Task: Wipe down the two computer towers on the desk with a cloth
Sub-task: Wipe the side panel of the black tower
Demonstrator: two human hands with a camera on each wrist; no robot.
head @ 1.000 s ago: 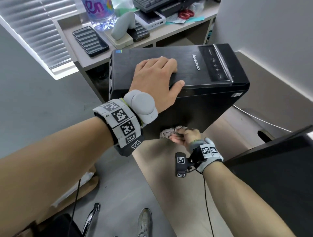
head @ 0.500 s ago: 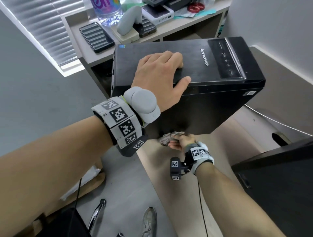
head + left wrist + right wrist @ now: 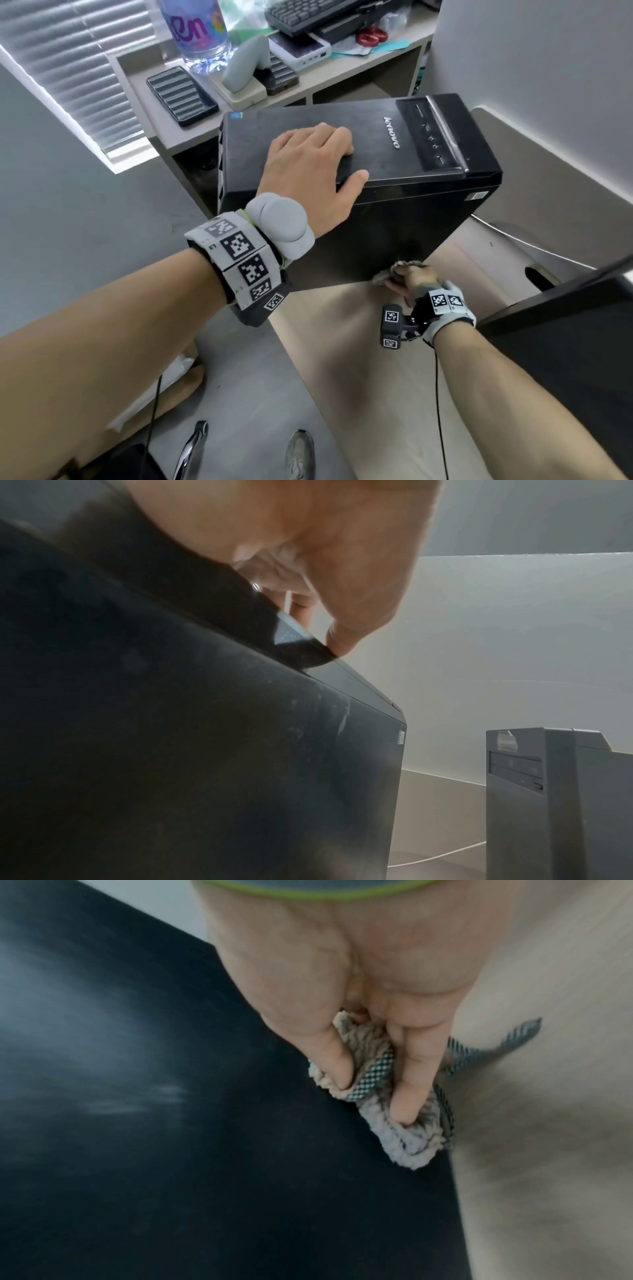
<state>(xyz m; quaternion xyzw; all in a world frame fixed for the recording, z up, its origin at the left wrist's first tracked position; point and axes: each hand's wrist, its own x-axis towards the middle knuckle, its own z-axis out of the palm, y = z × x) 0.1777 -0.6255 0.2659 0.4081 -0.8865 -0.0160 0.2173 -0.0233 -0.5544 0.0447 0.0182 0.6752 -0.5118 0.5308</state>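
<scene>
A black Lenovo tower (image 3: pixel 376 219) stands on the beige desk (image 3: pixel 359 359). My left hand (image 3: pixel 308 164) rests on its top panel, fingers laid over it and the thumb at the near edge; the left wrist view shows the left hand (image 3: pixel 325 561) pressing on the tower (image 3: pixel 205 750). My right hand (image 3: pixel 411 277) grips a bunched grey cloth (image 3: pixel 387 274) against the bottom of the tower's near side. In the right wrist view the cloth (image 3: pixel 404 1139) sits between my fingers (image 3: pixel 411 1083) and the dusty panel (image 3: pixel 171 1123). The second dark tower (image 3: pixel 565 342) stands at the right, also visible as the grey tower (image 3: pixel 555 791).
Behind the tower a low shelf (image 3: pixel 144 89) carries a water bottle (image 3: pixel 198 31), a ribbed black case (image 3: pixel 181 96), a keyboard (image 3: pixel 308 13) and small devices. A grey partition (image 3: pixel 548 68) bounds the desk on the right. A shoe (image 3: pixel 299 455) and chair base show on the floor.
My right hand has slid the cloth a little to the right along the tower's lower edge. The left hand stays on the top panel.
</scene>
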